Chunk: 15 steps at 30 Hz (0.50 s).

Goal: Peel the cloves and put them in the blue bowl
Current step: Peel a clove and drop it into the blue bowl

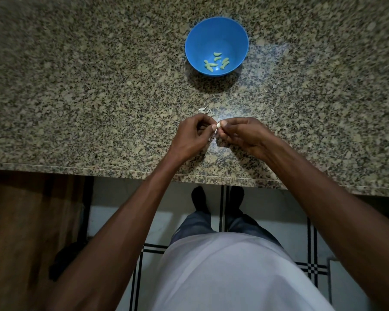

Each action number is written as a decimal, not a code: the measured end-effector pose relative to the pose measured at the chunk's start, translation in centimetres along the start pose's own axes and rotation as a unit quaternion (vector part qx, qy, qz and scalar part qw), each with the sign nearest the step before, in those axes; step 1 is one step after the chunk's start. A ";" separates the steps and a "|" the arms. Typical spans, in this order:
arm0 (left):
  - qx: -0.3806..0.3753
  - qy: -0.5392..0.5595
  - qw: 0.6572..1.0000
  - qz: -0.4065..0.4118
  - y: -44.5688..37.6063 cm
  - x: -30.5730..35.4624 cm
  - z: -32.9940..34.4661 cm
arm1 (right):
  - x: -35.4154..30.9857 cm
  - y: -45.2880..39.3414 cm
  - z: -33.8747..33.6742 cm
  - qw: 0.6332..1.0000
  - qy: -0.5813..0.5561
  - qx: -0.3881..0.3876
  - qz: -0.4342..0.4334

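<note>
With a handful of peeled cloves (216, 61) already in the blue bowl (195, 32) at twelve o'clock on the table (76, 86), my left hand (192, 134) and right hand (243, 135) together pinch one more clove (217, 126), apparently half-skinned, husks (206, 110) lying just beyond.

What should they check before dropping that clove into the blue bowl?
1. Small white garlic clove held firmly: ok, the left hand and right hand both pinch it.
2. Skin fully off: cannot tell, the fingers hide much of it.
3. Round blue plastic bowl upright and open: ok.
4. Room in the bowl: ok, only a few pale peeled cloves lie at the bottom.
5. Path to the bowl: ok, only papery peel scraps lie on the speckled granite counter between.
</note>
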<state>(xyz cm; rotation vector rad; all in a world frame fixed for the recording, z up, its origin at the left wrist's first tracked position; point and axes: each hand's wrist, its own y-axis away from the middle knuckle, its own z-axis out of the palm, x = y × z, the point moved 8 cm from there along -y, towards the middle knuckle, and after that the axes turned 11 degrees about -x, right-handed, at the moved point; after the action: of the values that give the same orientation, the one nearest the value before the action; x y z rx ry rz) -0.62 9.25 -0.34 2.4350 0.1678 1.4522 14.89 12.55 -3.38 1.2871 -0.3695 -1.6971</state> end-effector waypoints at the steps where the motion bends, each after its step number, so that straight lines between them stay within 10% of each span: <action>1: 0.011 -0.005 1.000 0.017 0.1 0.3 -0.2 | 0.0 0.0 -0.2 1.000 0.002 0.005 -0.011; 15: 0.090 -0.140 0.983 0.079 0.3 1.8 0.0 | 0.0 0.0 -0.2 0.991 0.114 0.035 -0.052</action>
<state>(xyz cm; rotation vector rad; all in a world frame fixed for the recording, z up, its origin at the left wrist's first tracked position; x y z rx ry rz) 0.21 9.45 1.26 2.8251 0.0457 1.1807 15.09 12.59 -3.50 1.5580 -0.2306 -1.6128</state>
